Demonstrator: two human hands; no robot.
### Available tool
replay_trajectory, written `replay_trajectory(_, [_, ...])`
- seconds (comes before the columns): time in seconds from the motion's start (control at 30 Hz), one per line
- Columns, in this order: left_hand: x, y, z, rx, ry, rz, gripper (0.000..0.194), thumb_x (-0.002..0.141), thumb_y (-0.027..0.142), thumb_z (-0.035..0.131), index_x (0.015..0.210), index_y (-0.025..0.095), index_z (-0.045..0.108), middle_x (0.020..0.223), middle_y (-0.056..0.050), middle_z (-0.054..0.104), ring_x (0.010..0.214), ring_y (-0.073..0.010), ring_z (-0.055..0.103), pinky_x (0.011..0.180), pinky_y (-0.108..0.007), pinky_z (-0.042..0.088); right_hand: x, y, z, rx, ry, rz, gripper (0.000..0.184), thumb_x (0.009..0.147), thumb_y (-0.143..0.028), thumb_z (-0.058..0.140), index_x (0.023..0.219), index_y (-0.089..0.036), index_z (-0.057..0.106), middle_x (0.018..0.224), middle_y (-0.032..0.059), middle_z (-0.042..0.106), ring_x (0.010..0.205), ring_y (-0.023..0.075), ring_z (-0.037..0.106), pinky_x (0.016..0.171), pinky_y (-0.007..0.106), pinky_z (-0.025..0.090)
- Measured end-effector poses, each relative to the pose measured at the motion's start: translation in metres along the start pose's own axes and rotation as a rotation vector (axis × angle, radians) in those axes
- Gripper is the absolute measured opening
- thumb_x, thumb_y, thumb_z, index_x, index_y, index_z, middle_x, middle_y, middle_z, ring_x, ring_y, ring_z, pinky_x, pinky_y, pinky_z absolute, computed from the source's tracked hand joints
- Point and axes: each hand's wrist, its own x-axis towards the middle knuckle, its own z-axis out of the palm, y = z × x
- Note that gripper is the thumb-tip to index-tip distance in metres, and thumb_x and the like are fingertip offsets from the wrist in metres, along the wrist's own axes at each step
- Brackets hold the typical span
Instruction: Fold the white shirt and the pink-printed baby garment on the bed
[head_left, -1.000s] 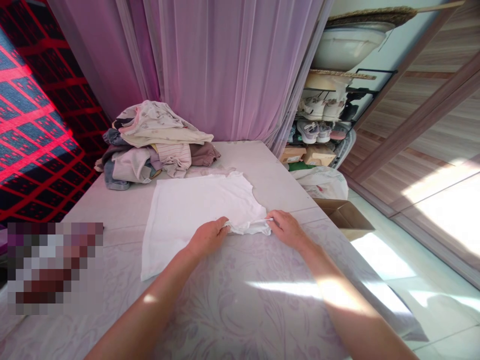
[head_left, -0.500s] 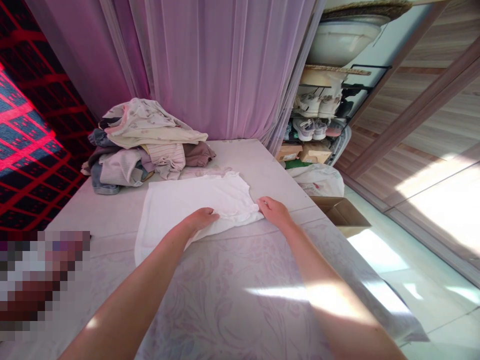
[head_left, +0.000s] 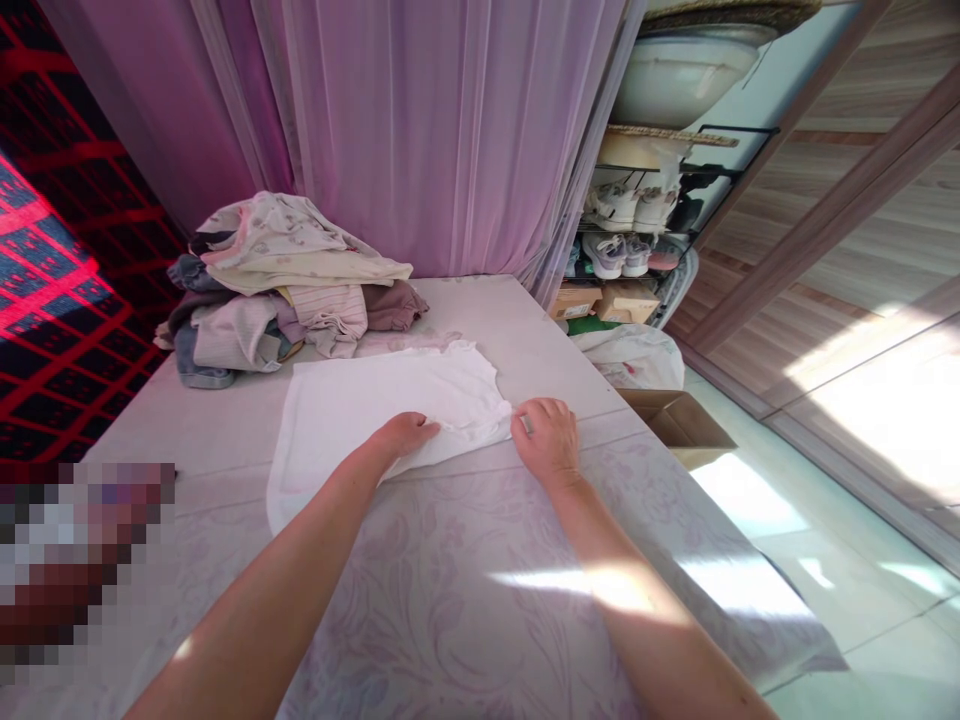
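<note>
A white top lies flat on the patterned sheet, with ruffled trim along its right end. My left hand is closed on the near edge of the top, thumb pointing right. At the right end, my right hand has its fingers curled, pinching the tip of the trim between thumb and forefinger. Part of the near edge is hidden beneath my left hand and forearm.
A heap of mixed clothes sits at the back left, before a purple curtain. On the right stand a shoe rack and an open cardboard box. A pixelated patch covers something at the left edge.
My right hand has turned at the wrist, its knuckles now raised and fingers more curled at the top's right end. My left hand and the top stay nearly where they were.
</note>
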Motion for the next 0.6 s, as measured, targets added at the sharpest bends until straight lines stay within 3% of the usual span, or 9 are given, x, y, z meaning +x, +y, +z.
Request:
replay_trajectory(0.07, [0.000, -0.001, 0.002, -0.038, -0.017, 0.016, 0.031, 0.081, 0.043, 0.046, 0.080, 0.020, 0.067, 0.091, -0.005, 0.072, 0.083, -0.0207, 0.065, 0.069, -0.027, 0.045, -0.003, -0.009, -0.005, 0.060, -0.012, -0.144, 0.014, 0.084, -0.019, 0.052, 0.079, -0.020, 0.064, 0.088, 0.0059, 0.067, 0.086, 0.0188, 0.056, 0.077, 0.028, 0.038])
replay_trajectory(0.2, [0.000, -0.003, 0.003, -0.081, -0.031, 0.028, 0.030, 0.079, 0.043, 0.045, 0.076, 0.019, 0.062, 0.089, -0.006, 0.071, 0.082, -0.0213, 0.063, 0.065, -0.027, 0.044, -0.001, -0.033, 0.002, 0.137, -0.201, -0.290, 0.019, 0.088, -0.022, 0.050, 0.079, -0.022, 0.067, 0.079, 0.0015, 0.067, 0.078, 0.0147, 0.057, 0.071, 0.025, 0.038])
replay_trajectory(0.33, [-0.002, -0.001, 0.002, -0.091, -0.048, 0.020, 0.029, 0.078, 0.044, 0.046, 0.075, 0.019, 0.060, 0.086, -0.006, 0.070, 0.081, -0.0214, 0.062, 0.063, -0.027, 0.042, 0.005, -0.044, 0.022, 0.125, -0.348, -0.192, 0.017, 0.086, -0.029, 0.056, 0.075, -0.024, 0.068, 0.075, -0.0010, 0.067, 0.073, 0.0137, 0.058, 0.064, 0.024, 0.034])
replay_trajectory(0.47, [-0.010, 0.000, -0.010, -0.071, -0.088, 0.024, 0.031, 0.073, 0.045, 0.054, 0.087, 0.019, 0.062, 0.093, -0.006, 0.070, 0.086, -0.0210, 0.062, 0.067, -0.026, 0.045, 0.005, -0.043, 0.033, 0.117, -0.355, -0.116, 0.015, 0.084, -0.028, 0.057, 0.075, -0.023, 0.067, 0.074, -0.0013, 0.067, 0.072, 0.0133, 0.058, 0.063, 0.024, 0.034])
replay_trajectory(0.6, [-0.042, -0.011, -0.025, 0.022, -0.059, 0.028, 0.044, 0.068, 0.031, 0.063, 0.109, 0.020, 0.058, 0.104, -0.007, 0.067, 0.093, -0.0220, 0.062, 0.082, -0.030, 0.045, 0.004, -0.045, 0.032, 0.127, -0.354, -0.094, 0.014, 0.082, -0.027, 0.057, 0.072, -0.023, 0.065, 0.073, -0.0018, 0.066, 0.072, 0.0131, 0.058, 0.064, 0.024, 0.034])
